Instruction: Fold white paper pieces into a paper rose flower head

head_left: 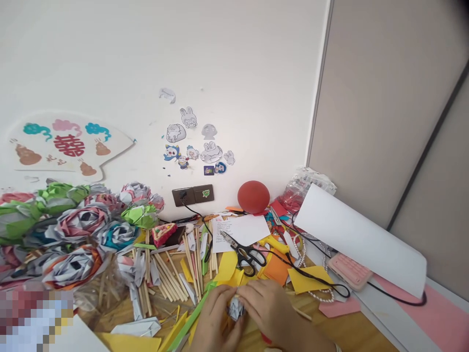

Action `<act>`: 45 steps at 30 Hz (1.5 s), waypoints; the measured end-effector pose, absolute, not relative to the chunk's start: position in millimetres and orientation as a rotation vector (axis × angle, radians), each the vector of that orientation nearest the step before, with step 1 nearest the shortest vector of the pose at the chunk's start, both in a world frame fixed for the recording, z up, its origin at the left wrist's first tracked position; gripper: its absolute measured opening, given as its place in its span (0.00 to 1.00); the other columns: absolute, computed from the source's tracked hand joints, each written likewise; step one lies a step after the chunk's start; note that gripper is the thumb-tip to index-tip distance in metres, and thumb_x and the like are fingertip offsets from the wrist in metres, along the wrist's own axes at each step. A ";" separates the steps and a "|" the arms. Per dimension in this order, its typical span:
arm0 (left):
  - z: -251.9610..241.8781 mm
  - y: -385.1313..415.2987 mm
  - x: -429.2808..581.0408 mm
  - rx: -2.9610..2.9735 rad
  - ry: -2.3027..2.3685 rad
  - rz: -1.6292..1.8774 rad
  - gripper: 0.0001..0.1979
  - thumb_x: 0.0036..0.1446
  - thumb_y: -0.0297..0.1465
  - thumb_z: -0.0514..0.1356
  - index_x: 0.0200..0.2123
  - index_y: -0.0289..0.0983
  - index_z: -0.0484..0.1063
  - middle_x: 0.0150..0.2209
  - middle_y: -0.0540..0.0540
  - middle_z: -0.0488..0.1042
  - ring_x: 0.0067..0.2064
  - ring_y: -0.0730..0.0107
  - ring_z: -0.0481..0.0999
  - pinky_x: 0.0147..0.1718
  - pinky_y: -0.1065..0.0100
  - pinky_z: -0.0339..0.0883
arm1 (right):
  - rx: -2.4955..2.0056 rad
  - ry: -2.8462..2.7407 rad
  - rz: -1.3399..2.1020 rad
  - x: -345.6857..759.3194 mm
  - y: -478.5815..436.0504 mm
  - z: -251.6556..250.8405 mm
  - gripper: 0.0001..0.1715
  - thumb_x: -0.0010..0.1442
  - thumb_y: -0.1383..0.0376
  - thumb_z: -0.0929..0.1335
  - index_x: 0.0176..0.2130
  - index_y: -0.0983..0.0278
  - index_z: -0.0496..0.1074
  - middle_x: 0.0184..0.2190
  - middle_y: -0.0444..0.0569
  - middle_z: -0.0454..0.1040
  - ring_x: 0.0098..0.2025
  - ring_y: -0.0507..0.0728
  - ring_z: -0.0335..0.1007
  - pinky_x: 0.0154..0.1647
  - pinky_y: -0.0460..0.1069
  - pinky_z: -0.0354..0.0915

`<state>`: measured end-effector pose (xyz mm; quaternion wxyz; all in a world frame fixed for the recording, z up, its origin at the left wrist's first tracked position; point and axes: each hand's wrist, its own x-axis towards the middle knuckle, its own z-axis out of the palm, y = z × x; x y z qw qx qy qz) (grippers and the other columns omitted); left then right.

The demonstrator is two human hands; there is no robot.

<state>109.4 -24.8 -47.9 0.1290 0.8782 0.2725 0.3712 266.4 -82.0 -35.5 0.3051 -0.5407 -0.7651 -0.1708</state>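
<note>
A small folded piece of grey-white paper (236, 309) is held between both hands near the bottom centre. My left hand (216, 318) curls round its left side, the thumb below it. My right hand (266, 308) closes on it from the right, fingertips at its top edge. Black-handled scissors (245, 252) lie just beyond the hands, on yellow and white paper. A long green paper strip (193, 318) runs beside my left hand. Something small and red shows under my right hand, mostly hidden.
Folded paper flowers (82, 220) crowd the left. Wooden sticks (166, 278) lie left of centre. A red balloon (253, 196) rests by the wall. On the right are a yellow glue gun (274, 243), black cable, bead string, pink keyboard (351, 270) and curled white sheet (361, 239).
</note>
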 end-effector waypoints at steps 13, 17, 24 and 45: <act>-45.8 -28.3 111.3 2.484 0.796 1.112 0.13 0.51 0.32 0.60 0.42 0.40 0.69 0.42 0.40 0.73 0.45 0.59 0.73 0.44 0.61 0.70 | -1.395 -1.966 -0.565 264.8 -81.9 -29.2 0.15 0.65 0.66 0.56 0.32 0.64 0.67 0.23 0.46 0.70 0.25 0.54 0.65 0.24 0.48 0.54; -44.5 -28.8 111.0 2.510 0.794 1.092 0.13 0.51 0.33 0.60 0.42 0.39 0.70 0.42 0.40 0.73 0.45 0.59 0.73 0.43 0.61 0.70 | -1.375 -1.925 -0.584 265.2 -82.1 -30.7 0.15 0.65 0.66 0.56 0.32 0.64 0.67 0.24 0.46 0.70 0.25 0.54 0.64 0.24 0.48 0.54; -43.3 -29.2 111.1 2.530 0.770 1.139 0.14 0.52 0.33 0.60 0.43 0.39 0.69 0.42 0.40 0.73 0.45 0.60 0.73 0.43 0.62 0.71 | -1.310 -1.922 -0.678 265.4 -82.0 -34.1 0.19 0.66 0.67 0.54 0.28 0.64 0.66 0.20 0.45 0.67 0.21 0.53 0.60 0.21 0.49 0.49; -56.4 -27.1 113.4 2.467 0.732 1.265 0.13 0.53 0.34 0.58 0.44 0.40 0.68 0.41 0.40 0.72 0.44 0.60 0.72 0.42 0.60 0.70 | -1.328 -1.918 -0.665 266.5 -79.8 -31.8 0.16 0.64 0.67 0.56 0.32 0.64 0.68 0.22 0.46 0.69 0.23 0.54 0.62 0.21 0.49 0.49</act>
